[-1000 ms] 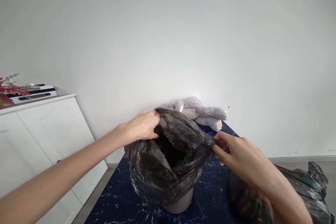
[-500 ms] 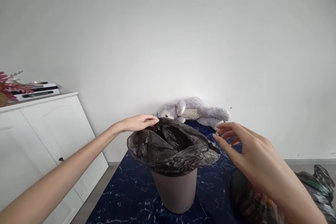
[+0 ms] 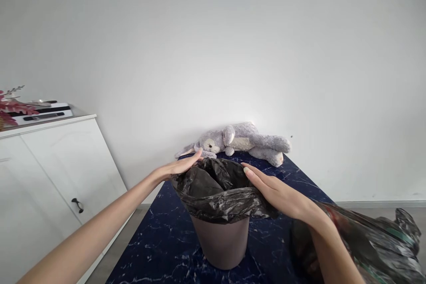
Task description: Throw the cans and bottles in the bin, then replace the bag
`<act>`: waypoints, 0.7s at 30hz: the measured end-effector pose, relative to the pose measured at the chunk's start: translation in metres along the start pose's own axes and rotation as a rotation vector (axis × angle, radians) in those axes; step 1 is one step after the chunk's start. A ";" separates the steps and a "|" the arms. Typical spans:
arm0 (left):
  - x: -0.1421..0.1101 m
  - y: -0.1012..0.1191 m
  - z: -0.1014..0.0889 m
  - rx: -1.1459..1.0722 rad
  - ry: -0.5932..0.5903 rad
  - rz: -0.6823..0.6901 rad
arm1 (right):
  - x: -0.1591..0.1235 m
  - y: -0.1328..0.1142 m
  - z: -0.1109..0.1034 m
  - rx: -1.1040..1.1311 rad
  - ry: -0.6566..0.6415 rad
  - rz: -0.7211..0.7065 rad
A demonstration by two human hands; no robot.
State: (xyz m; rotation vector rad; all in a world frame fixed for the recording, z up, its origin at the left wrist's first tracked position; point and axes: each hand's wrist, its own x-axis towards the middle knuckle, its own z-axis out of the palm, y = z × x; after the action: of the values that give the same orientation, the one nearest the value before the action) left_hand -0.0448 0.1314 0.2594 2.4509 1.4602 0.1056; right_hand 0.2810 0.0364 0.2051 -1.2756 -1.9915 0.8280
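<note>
A grey-brown trash bin (image 3: 222, 242) stands upright, lined with a black trash bag (image 3: 222, 204) whose edge is folded down over the rim. My left hand (image 3: 182, 165) lies with fingers stretched out against the bag at the rim's far left. On the right side, my right hand (image 3: 274, 188) presses flat on the bag, its fingers extended and the thumb along the rim. Both hands are open; part of the right fingers is hidden behind the bag's edge.
The bin stands on a dark blue marbled table (image 3: 159, 239). A plush rabbit (image 3: 242, 140) lies at the far edge by the wall. A filled dark plastic bag (image 3: 382, 244) is at the right. A white cabinet (image 3: 56, 173) stands left.
My right hand has moved left onto the bag's right side. My left hand has turned flatter against the bag, and the bag's flared edge now sits closer around the rim.
</note>
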 end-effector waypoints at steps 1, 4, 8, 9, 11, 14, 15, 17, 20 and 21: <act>-0.009 0.004 0.000 -0.034 0.055 -0.023 | -0.004 -0.003 -0.002 -0.013 0.046 0.007; -0.045 0.023 -0.003 -0.147 0.340 0.019 | -0.021 -0.019 -0.005 -0.090 0.203 -0.045; -0.088 0.052 -0.007 -0.167 0.248 0.252 | -0.040 -0.040 -0.005 -0.141 0.063 -0.320; -0.094 0.058 -0.008 -0.136 0.188 0.244 | -0.043 -0.044 -0.004 -0.145 0.015 -0.379; -0.098 0.070 -0.009 -0.046 0.091 0.194 | -0.044 -0.048 -0.001 -0.162 -0.025 -0.428; -0.090 0.081 -0.007 0.052 -0.006 0.205 | -0.040 -0.047 0.003 -0.179 -0.019 -0.387; -0.086 0.082 -0.006 0.051 -0.028 0.237 | -0.037 -0.046 0.003 -0.174 -0.015 -0.373; -0.077 0.082 -0.004 0.024 -0.048 0.277 | -0.033 -0.043 0.002 -0.155 -0.003 -0.361; -0.066 0.080 0.002 0.019 -0.048 0.269 | -0.029 -0.039 0.002 -0.124 0.030 -0.332; -0.062 0.080 0.004 0.041 -0.038 0.270 | -0.028 -0.038 0.002 -0.119 0.035 -0.310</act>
State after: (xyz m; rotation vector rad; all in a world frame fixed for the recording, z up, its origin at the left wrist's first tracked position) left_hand -0.0067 0.0408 0.2832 2.6557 1.1204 0.0847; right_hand 0.2680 -0.0023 0.2285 -0.9995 -2.1652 0.5412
